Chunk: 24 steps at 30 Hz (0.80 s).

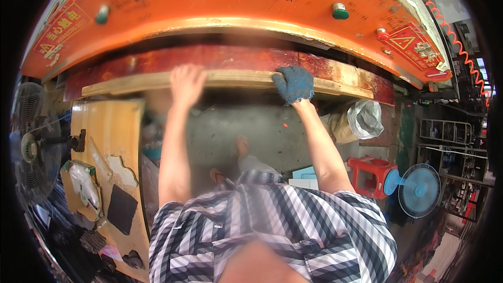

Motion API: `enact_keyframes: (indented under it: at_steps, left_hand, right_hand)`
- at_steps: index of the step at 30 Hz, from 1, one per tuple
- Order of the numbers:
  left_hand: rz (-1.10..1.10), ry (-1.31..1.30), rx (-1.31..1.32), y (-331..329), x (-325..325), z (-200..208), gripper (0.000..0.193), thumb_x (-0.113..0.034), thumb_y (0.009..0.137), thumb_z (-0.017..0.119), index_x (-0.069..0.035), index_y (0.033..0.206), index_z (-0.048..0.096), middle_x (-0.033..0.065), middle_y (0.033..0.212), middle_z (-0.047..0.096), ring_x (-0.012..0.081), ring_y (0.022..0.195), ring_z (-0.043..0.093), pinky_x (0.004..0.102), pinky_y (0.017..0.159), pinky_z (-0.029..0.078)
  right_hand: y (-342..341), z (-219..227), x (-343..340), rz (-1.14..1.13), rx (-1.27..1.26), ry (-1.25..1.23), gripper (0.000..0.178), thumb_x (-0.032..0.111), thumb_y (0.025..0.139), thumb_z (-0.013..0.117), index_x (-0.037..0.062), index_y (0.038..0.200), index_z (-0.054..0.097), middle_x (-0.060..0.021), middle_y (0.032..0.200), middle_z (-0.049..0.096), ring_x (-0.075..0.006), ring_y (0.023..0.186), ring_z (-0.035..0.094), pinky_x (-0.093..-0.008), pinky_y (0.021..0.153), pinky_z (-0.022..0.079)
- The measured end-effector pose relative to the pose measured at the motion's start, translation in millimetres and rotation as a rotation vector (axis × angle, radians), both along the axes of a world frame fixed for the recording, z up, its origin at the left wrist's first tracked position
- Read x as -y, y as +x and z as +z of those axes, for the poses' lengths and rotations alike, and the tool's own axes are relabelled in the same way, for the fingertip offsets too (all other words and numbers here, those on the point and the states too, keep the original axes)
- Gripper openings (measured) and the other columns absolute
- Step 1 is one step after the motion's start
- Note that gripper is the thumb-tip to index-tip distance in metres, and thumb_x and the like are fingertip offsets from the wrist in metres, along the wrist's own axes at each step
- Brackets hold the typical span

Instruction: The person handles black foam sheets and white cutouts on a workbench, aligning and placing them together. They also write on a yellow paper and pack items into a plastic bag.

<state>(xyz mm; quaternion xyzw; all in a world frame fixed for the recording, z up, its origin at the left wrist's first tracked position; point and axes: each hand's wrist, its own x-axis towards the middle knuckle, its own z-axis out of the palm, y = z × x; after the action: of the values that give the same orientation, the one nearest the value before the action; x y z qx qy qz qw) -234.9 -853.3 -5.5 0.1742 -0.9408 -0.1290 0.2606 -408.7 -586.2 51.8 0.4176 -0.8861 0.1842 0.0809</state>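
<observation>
A long pale wooden strip [238, 77] runs along the near side of a dark red machine bed [241, 57]. My left hand [187, 85], bare and smeared by motion, is curled over the strip left of the middle. Farther right, my right hand [294, 85] wears a blue-grey knitted glove and closes over the same strip, its thumb pointing left. The fingertips and undersides of both hands are hidden.
Above the bed spans an orange machine front [225, 5] with green buttons [339, 11]. To the left stand a wooden table [107, 112] with scraps and a large fan [34, 144]. A white sack [365, 119], red stool [369, 175] and blue fan [419, 191] are at right.
</observation>
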Motion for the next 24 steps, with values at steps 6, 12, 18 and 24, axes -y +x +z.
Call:
enact_keyframes:
  at_steps: [6,12,18,24]
  left_hand:
    - [0.031,-0.005,0.096,19,-11,2,0.031,-0.038,0.090,0.050,-0.014,0.106,0.064,0.0067,0.105,0.060,0.0256,0.111,0.050,0.0466,0.104,0.027]
    - [0.013,0.035,0.126,61,-37,10,0.028,-0.031,0.087,0.054,-0.013,0.105,0.063,0.0080,0.102,0.058,0.0274,0.106,0.050,0.0448,0.103,0.029]
    - [-0.001,0.130,0.098,116,-66,14,0.022,-0.028,0.084,0.058,-0.014,0.099,0.066,0.0052,0.094,0.057,0.0252,0.101,0.051,0.0415,0.096,0.032]
    - [0.160,0.099,-0.057,158,-91,5,0.023,-0.031,0.081,0.064,-0.013,0.067,0.068,0.0008,0.067,0.058,0.0206,0.070,0.055,0.0366,0.068,0.037]
  right_hand:
    - [16,-18,-10,-0.002,-0.108,-0.064,0.026,0.033,0.080,0.061,0.0093,0.090,0.068,-0.0129,0.083,0.064,-0.0336,0.082,0.060,-0.0449,0.073,0.046]
    - [54,-18,-31,-0.031,-0.079,-0.042,0.026,0.034,0.080,0.061,0.0101,0.089,0.068,-0.0127,0.084,0.064,-0.0330,0.082,0.060,-0.0444,0.074,0.046]
    - [90,-6,-57,0.002,0.222,0.029,0.027,0.034,0.081,0.062,0.0085,0.086,0.069,-0.0139,0.086,0.065,-0.0340,0.084,0.060,-0.0422,0.075,0.047]
    - [66,16,-37,-0.327,0.368,-0.342,0.037,0.038,0.084,0.060,0.0056,0.101,0.067,-0.0169,0.099,0.066,-0.0292,0.095,0.063,-0.0344,0.086,0.046]
